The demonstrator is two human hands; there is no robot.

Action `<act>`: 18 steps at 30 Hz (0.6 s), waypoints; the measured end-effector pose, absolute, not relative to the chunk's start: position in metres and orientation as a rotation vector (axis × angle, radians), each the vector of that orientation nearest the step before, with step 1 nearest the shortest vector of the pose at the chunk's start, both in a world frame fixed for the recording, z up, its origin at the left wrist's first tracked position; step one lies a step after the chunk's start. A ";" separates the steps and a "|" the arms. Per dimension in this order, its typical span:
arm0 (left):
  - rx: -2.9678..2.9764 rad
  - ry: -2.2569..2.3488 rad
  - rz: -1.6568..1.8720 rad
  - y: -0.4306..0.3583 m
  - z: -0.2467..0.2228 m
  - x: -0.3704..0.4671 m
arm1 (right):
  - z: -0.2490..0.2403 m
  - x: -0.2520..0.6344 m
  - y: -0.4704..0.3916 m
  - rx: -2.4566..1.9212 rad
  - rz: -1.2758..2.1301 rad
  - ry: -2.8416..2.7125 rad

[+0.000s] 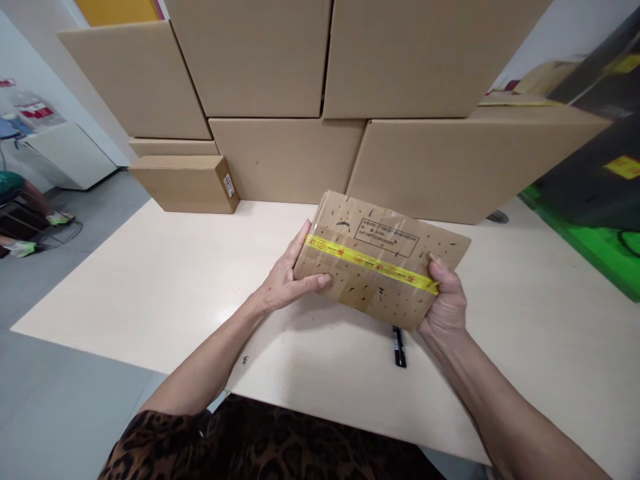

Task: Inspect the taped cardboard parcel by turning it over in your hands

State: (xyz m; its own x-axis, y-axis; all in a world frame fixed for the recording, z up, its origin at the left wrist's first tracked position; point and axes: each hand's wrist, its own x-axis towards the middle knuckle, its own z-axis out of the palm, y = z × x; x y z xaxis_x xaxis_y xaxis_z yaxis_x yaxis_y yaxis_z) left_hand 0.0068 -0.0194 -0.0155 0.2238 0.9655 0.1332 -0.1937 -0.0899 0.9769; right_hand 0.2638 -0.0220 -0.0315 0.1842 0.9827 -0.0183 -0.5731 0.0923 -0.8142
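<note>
A flat brown cardboard box (350, 267) is held up over the table, tilted with its right end lower. Yellow tape with red print runs along its face, and a printed rectangle of text and many small dark marks cover the cardboard. My left hand (290, 277) grips the left end, thumb on the face and fingers behind. At the right end my right hand (447, 300) is closed on the box, its thumb pressing near the tape's end; the other fingers are mostly hidden. Below the box a black marker (399, 348) lies on the table, its upper end covered.
Large cardboard boxes (280, 160) stand stacked along the back of the pale table (150, 280). A smaller carton (185, 187) sits at the back left. To the right are a green surface (590, 240) and dark items. A seated person's legs (30, 220) show at far left.
</note>
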 end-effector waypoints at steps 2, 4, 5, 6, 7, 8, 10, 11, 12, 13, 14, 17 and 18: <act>1.206 0.820 1.173 -0.020 -0.018 0.007 | -0.032 0.266 -0.018 -0.795 1.301 -0.639; 1.198 0.826 1.176 -0.020 -0.020 0.008 | -0.035 0.268 -0.015 -0.791 1.294 -0.665; 1.210 0.833 1.188 -0.020 -0.021 0.009 | -0.036 0.270 -0.014 -0.789 1.293 -0.695; 1.216 0.839 1.217 -0.018 -0.022 0.010 | -0.039 0.272 -0.014 -0.786 1.293 -0.736; 1.209 0.839 1.258 -0.017 -0.024 0.011 | -0.041 0.273 -0.014 -0.781 1.292 -0.783; 1.186 0.836 1.307 -0.015 -0.025 0.012 | -0.043 0.274 -0.014 -0.776 1.288 -0.834; 1.100 0.828 1.396 -0.010 -0.027 0.014 | -0.048 0.275 -0.015 -0.770 1.271 -0.922; 1.060 0.829 1.418 -0.008 -0.028 0.015 | -0.050 0.274 -0.016 -0.774 1.264 -0.947; 1.036 0.835 1.421 -0.006 -0.029 0.015 | -0.051 0.273 -0.016 -0.785 1.266 -0.953; 1.030 0.840 1.412 -0.006 -0.029 0.014 | -0.052 0.271 -0.016 -0.800 1.271 -0.940; 1.038 0.839 1.394 -0.006 -0.029 0.013 | -0.052 0.270 -0.016 -0.815 1.276 -0.910; 1.130 0.797 1.267 -0.011 -0.027 0.010 | -0.047 0.268 -0.013 -0.860 1.262 -0.771; 1.163 0.782 1.216 -0.013 -0.026 0.010 | -0.044 0.268 -0.012 -0.877 1.256 -0.735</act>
